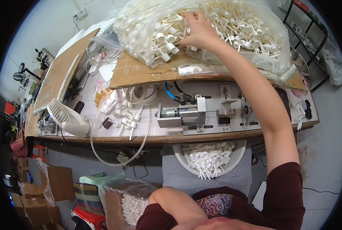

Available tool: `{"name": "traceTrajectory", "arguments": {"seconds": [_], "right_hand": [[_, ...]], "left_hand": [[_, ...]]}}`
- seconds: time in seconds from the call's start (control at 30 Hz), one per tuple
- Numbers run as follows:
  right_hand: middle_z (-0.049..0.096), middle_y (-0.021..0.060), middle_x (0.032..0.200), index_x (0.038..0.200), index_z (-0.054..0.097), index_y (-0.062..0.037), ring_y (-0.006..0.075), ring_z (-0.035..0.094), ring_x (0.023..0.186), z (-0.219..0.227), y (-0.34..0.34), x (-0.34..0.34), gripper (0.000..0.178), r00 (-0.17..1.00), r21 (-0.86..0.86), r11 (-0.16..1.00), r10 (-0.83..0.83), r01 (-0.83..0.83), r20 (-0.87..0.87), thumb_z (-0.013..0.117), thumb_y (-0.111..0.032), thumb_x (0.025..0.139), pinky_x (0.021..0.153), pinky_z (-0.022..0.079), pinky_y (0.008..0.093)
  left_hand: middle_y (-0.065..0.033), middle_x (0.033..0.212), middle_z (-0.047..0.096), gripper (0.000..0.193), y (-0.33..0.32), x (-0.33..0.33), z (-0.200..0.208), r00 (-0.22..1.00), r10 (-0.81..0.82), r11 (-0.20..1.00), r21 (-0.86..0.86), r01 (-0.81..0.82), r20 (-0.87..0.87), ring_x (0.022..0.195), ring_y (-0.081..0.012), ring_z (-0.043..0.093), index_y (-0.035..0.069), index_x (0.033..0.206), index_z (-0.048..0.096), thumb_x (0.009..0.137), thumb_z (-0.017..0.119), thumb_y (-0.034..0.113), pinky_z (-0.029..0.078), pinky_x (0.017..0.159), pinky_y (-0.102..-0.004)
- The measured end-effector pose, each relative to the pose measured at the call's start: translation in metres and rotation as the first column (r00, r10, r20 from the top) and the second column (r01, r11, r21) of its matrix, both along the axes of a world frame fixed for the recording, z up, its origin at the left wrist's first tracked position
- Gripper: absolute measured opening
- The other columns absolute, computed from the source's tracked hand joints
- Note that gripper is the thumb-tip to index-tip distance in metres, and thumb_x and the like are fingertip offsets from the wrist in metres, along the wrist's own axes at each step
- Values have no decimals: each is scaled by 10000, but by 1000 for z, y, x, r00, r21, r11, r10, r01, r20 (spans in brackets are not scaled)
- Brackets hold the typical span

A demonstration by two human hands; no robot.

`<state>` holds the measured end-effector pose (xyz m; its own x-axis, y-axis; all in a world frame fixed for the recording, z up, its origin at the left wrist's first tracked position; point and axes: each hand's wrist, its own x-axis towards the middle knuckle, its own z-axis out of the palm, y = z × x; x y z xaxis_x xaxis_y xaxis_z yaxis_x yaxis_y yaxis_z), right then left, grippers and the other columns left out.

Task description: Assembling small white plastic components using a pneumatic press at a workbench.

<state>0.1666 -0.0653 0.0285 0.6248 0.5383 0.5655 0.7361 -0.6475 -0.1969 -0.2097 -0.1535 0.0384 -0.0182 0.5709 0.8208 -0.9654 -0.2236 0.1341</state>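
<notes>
The stemmed white plastic caps (244, 27) lie heaped in an open clear plastic bag (130, 32) at the far side of the desk (163, 133), their long axes running every which way, some cups facing up and others tipped sideways. One at the heap's near left edge has its cup toward the near right and its thin stem slanting far and left. The right hand (200, 31) is spread over the middle of this heap, thumb well apart from the fingers and unclenched, with caps to the left of it, to the right and under its fingertips; the left hand is out of view. The bag's crumpled film edges the pile on its near side and rests on a cardboard sheet (134, 71). Nearer, below the reaching forearm, a metal fixture with a cylinder (172, 113) stands on the desk, fed by a blue hose (168, 90). Left of it are a few more caps lying loose, a coil of tubing (134, 96) and a white fan (73, 119), while a clear tube (119, 165) loops over the near edge. Close to the person, a white basin (238, 161) sits on grey cloth (171, 168), holding more caps, many with stems pointing near. A cardboard box (112, 207) at near left contains others.
</notes>
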Motion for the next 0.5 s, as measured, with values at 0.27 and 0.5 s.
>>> {"name": "traceTrajectory", "arguments": {"seconds": [0.27, 0.5], "right_hand": [[433, 183, 1413, 1387, 497, -155, 407, 491, 1278, 10, 9, -8, 801, 997, -55, 995, -76, 78, 30, 822, -356, 684, 991, 512, 497], [535, 145, 1289, 1176, 655, -116, 331, 642, 1071, 8, -24, 3, 503, 998, 56, 998, -8, 11, -62, 772, -303, 724, 924, 537, 445]], "left_hand": [[-272, 1471, 380, 558, 19, 14, -70, 914, 346, 937, 119, -327, -211, 1235, -376, 550, 16, 1466, 390, 1061, 328, 395, 473, 985, -487], [-302, 1466, 325, 651, 40, 15, -110, 854, 254, 943, 312, -114, -454, 1093, -418, 621, 47, 1467, 389, 1059, 292, 546, 518, 897, -513]]}}
